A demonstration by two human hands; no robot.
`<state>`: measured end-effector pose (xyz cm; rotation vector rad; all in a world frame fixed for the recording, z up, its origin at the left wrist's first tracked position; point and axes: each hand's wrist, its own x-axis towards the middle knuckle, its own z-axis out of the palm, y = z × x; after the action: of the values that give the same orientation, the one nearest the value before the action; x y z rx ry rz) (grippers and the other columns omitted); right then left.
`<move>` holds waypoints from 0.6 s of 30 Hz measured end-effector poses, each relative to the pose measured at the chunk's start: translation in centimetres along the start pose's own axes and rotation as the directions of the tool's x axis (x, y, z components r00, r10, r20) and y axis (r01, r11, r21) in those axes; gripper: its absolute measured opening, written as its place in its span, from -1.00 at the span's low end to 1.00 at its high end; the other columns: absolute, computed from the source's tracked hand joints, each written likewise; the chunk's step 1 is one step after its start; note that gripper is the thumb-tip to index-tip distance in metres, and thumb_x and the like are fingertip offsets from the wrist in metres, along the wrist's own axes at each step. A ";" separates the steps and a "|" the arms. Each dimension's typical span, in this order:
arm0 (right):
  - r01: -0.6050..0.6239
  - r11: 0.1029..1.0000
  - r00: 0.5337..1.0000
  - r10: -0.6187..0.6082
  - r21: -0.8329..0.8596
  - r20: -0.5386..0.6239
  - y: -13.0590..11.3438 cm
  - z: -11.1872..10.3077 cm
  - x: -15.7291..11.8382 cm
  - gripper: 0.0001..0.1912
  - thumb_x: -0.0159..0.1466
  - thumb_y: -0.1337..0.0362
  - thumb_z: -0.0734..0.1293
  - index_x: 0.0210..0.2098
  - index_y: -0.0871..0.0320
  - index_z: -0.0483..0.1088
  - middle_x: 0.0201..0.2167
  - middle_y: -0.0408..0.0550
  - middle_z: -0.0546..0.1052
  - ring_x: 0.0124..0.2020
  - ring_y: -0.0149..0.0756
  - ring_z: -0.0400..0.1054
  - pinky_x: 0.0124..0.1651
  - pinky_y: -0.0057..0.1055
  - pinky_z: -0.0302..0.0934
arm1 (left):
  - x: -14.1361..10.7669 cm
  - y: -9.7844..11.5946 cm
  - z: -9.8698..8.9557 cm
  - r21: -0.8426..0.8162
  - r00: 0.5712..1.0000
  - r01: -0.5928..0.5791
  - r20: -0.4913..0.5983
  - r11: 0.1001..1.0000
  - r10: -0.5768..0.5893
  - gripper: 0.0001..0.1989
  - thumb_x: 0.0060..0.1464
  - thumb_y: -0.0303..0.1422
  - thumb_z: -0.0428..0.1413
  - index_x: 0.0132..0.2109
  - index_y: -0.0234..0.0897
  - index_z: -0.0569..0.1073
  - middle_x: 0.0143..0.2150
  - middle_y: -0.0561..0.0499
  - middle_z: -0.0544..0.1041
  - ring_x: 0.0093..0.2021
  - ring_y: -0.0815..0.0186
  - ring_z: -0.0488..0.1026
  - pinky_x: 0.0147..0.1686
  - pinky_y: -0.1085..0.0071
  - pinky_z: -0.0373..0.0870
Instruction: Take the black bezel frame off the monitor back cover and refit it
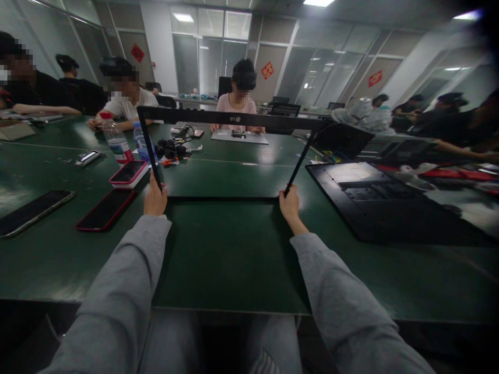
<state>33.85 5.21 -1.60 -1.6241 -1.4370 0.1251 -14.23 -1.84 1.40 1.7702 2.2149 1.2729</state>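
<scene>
A thin black laptop screen bezel is held up in front of me, tilted, above the green table. Its wide bar is at the top, with an LG logo upside down on it. My left hand is closed on the bezel's left side near the lower corner. On the opposite side, my right hand grips it close to the lower right corner. Through the frame's opening I see the tabletop and a person across from me.
Left of me lie a dark phone, a red-edged phone and a pink-rimmed phone on a white box. Two bottles stand behind them. A black laptop panel lies at right. Several people sit around.
</scene>
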 end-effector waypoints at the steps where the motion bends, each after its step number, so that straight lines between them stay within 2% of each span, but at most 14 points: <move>1: 0.008 1.000 1.000 -0.008 -0.005 -0.003 -0.1 0.0 0.0 -0.59 0.31 0.25 0.15 0.13 0.19 0.25 -0.19 0.14 0.55 -0.19 -0.07 0.44 -0.02 -0.11 0.31 | 0.0 0.1 -0.1 0.006 1.000 0.013 -0.009 1.000 -0.013 -0.19 0.22 -0.35 -0.04 0.51 -0.27 -0.20 0.07 -0.19 0.54 -0.02 0.00 0.54 0.07 0.00 0.41; 4: 0.033 0.999 0.999 -0.033 -0.008 -0.017 -0.4 -0.2 -0.1 -0.55 0.32 0.24 0.13 0.17 0.19 0.24 -0.15 0.15 0.56 -0.16 -0.07 0.45 -0.01 -0.12 0.31 | -0.1 0.5 -0.3 0.043 0.998 0.028 -0.063 0.999 -0.026 -0.26 0.28 -0.27 -0.09 0.51 -0.28 -0.13 0.11 -0.23 0.52 0.04 -0.04 0.51 0.09 -0.01 0.39; 9: 0.025 0.999 0.999 -0.025 -0.021 -0.029 -0.8 -0.4 -0.2 -0.52 0.35 0.22 0.10 0.22 0.18 0.24 -0.16 0.11 0.57 -0.15 -0.10 0.44 0.02 -0.13 0.29 | 0.0 0.4 -0.2 0.134 0.991 0.015 -0.135 0.991 0.003 -0.40 0.32 -0.19 -0.15 0.42 -0.30 0.20 0.22 -0.31 0.41 0.17 -0.06 0.40 0.14 0.04 0.35; 12: 0.020 1.000 1.000 -0.020 -0.018 0.013 -0.4 -0.3 0.0 -0.54 0.34 0.23 0.12 0.19 0.18 0.31 -0.18 0.09 0.56 -0.17 -0.12 0.43 0.03 -0.15 0.28 | 0.2 -0.3 0.2 0.224 0.996 0.028 -0.093 0.974 -0.007 -0.45 0.29 -0.22 -0.10 0.32 -0.34 0.35 0.16 -0.33 0.42 0.17 -0.08 0.37 0.14 0.02 0.33; 18: 0.015 0.995 1.000 -0.014 -0.095 0.017 0.9 0.4 0.7 -0.60 0.24 0.29 0.19 0.02 0.25 0.45 -0.07 0.20 0.50 0.02 -0.07 0.33 0.18 -0.08 0.19 | 0.2 -1.4 0.8 0.306 0.999 0.036 0.026 0.951 -0.047 -0.60 0.20 -0.25 0.02 0.11 -0.25 0.53 0.16 -0.30 0.41 0.21 -0.14 0.29 0.12 -0.08 0.33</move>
<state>34.46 6.08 -2.12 -1.6928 -1.4869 0.0623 -15.03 -1.24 0.16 1.8086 2.5292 0.9240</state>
